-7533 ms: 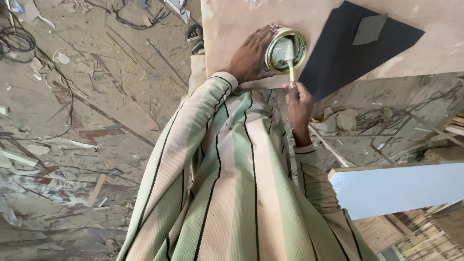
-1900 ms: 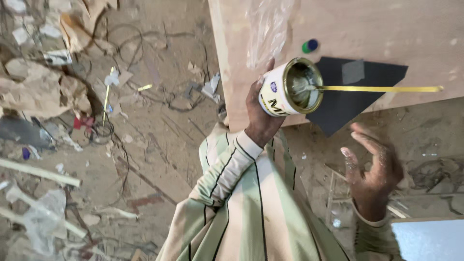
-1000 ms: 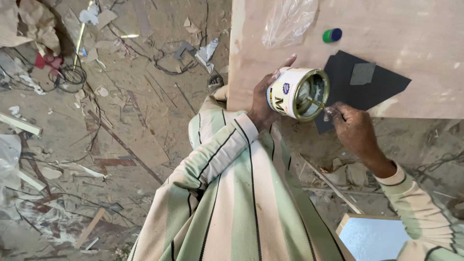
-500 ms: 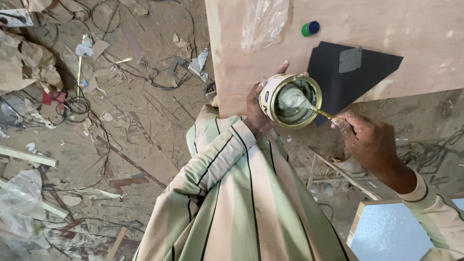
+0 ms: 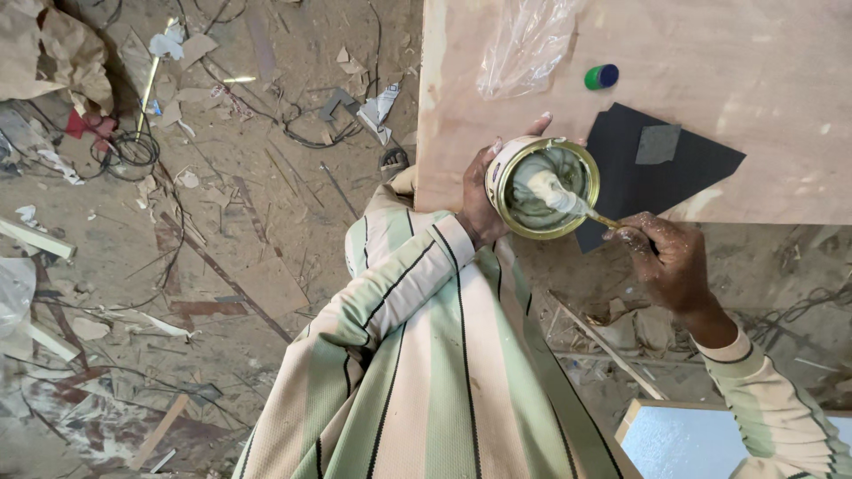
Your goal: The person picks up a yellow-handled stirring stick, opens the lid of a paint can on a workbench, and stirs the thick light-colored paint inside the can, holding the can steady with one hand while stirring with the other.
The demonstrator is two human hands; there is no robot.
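One open tin [image 5: 543, 186] is gripped by the fingers of the left hand [image 5: 479, 200] at the near edge of the desk [image 5: 781, 53]. A stick [image 5: 577, 208], pinched by the right hand [image 5: 670, 262], is dipped in its grey-green paste. Paste could be spilled onto the striped sleeve [image 5: 399, 293] if the tin were tilted.

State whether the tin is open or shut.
Open: the tin has no lid, grey paste shows inside, and a stick held by the right hand dips in.
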